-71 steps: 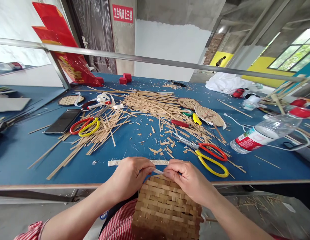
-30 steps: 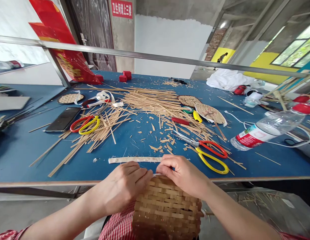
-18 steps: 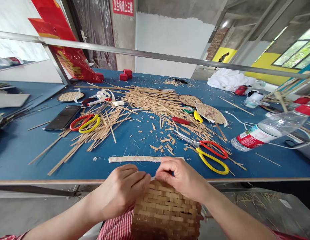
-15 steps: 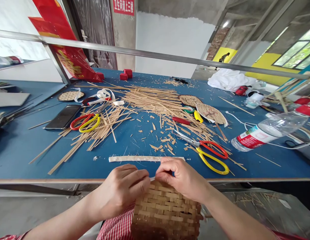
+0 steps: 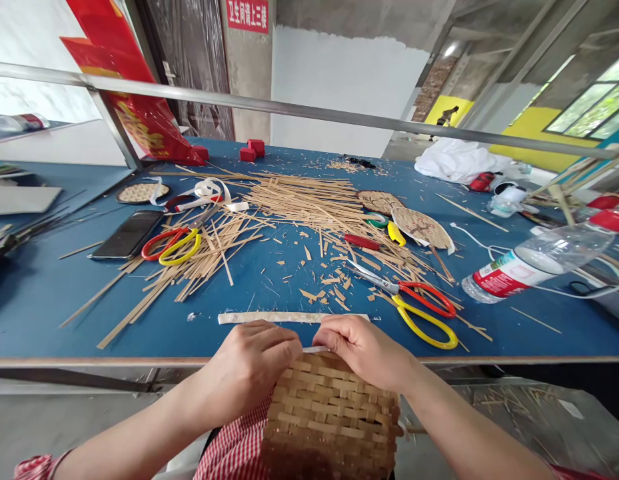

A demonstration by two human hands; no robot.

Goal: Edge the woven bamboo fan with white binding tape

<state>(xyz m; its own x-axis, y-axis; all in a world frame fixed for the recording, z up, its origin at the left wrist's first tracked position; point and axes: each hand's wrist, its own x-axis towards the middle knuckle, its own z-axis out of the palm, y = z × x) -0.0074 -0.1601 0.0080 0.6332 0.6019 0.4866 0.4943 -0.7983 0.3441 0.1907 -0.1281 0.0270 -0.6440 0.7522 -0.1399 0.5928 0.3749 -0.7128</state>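
Observation:
A woven bamboo piece (image 5: 334, 407) rests against my lap below the table's front edge. My left hand (image 5: 256, 363) is closed at its upper left corner, with the fingers curled over the rim. At the upper right, my right hand (image 5: 362, 347) pinches the same rim. A thin white strip (image 5: 315, 349) shows along the top edge between my two hands; its ends are hidden under the fingers. Just beyond my hands, a flat pale strip (image 5: 274, 317) lies on the blue table (image 5: 229, 340).
Red-and-yellow scissors (image 5: 424, 313) lie at right, another pair (image 5: 176, 247) at left near a black phone (image 5: 126, 235). Bamboo strips (image 5: 304, 200) cover the middle. A plastic bottle (image 5: 519, 270) lies at right. A metal rail (image 5: 309, 112) crosses behind; a distant person (image 5: 446, 117) stands beyond.
Both hands have shifted slightly upward along with the woven piece's top edge. More of the white strip shows between them. My right fingers are pressed flatter on the rim.

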